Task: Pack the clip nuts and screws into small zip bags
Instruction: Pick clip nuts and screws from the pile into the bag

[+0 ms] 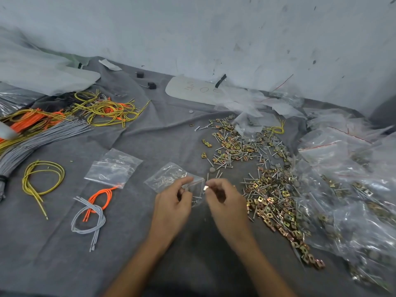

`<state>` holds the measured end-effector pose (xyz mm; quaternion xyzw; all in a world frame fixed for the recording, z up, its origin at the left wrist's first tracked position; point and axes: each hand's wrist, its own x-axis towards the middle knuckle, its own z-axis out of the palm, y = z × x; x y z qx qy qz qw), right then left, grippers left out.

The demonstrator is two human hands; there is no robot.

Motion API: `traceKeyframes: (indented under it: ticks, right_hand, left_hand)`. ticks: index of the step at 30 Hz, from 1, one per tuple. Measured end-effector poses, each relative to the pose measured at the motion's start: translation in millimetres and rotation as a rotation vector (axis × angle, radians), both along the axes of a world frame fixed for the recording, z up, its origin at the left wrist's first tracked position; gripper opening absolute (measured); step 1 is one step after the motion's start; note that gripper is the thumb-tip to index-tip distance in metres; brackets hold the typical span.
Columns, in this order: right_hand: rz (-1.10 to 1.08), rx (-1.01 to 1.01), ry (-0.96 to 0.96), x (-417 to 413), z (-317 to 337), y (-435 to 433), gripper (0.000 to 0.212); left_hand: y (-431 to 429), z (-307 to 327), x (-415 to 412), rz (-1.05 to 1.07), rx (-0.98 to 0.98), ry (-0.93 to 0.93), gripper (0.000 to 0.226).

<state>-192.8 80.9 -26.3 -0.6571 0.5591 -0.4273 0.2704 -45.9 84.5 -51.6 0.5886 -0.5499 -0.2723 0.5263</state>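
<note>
Left hand pinches the small zip bag by its mouth, low over the tabletop. Right hand pinches a small metal piece at the opening. Bag looks thin, floppy, slippery: grip the rim. Clip nuts and screws piled just right.

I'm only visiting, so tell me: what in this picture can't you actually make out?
All in the head view:
- The piece that the right hand pinches is too small to tell screw from clip nut.
- The zip bag has its contents partly hidden behind the left hand.
- The filled bags are cut off by the right edge, so they can't be counted.
- The writing on the pale sheet is too faint to read.
</note>
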Motion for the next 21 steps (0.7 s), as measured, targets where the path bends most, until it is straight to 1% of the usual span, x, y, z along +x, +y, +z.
traceKeyframes:
  ticks: [4,7,12,16,19,21]
  right_hand:
    - [0.057,-0.026,0.024,15,-8,18,0.011]
    - [0.112,-0.037,0.089,13,-9,18,0.01]
    - [0.053,-0.135,0.212,-16,-7,2,0.01]
    - [-0.04,-0.11,0.486,-53,-3,-28,0.017]
    - [-0.055,0.007,0.765,-70,-3,-47,0.028]
    - [-0.033,0.07,0.849,-72,-4,-52,0.025]
  left_hand:
    - [-2,-7,1,-0.017,0.022,-0.006,0.041]
    - [-2,-12,2,-0.036,0.023,0.039,0.04]
    - [-3,-11,-1,-0.024,-0.047,0.015,0.037]
    - [-2,-11,-2,-0.026,-0.048,0.023,0.036]
    - [-3,-13,-2,-0.029,-0.038,0.023,0.036]
    - [-3,-13,-1,-0.028,-0.029,0.027,0.036]
